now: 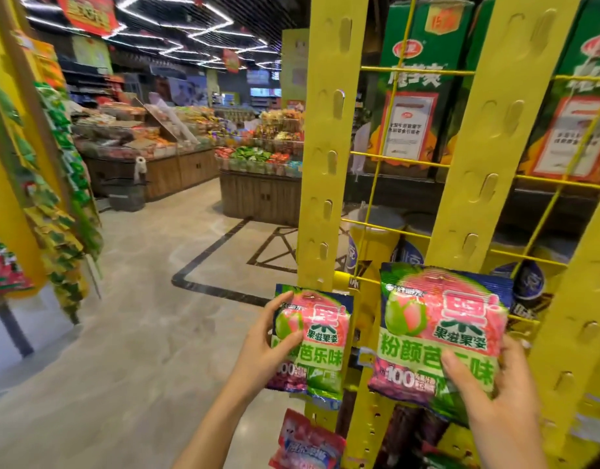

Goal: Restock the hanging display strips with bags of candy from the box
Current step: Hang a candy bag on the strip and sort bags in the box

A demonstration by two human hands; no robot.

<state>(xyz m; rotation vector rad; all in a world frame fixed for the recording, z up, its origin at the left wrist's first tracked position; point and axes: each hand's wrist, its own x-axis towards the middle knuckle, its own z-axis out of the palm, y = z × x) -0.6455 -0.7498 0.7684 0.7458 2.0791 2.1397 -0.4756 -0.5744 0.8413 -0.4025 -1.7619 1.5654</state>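
We raise both forearms: our left hand [271,336] pinches a small pink-and-green plastic candy bag [313,340] against a yellow slotted display strip [325,164]; our right hand [488,387] grips a larger matching bag [437,330].

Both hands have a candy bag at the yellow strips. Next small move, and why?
Probably lift the right hand's candy bag so its top edge meets an empty hook on the middle strip. That bag sits just under bare hooks; the left hand already steadies its bag against the left strip.

Left hand [268,336], right hand [495,384]: both raised, gripping.
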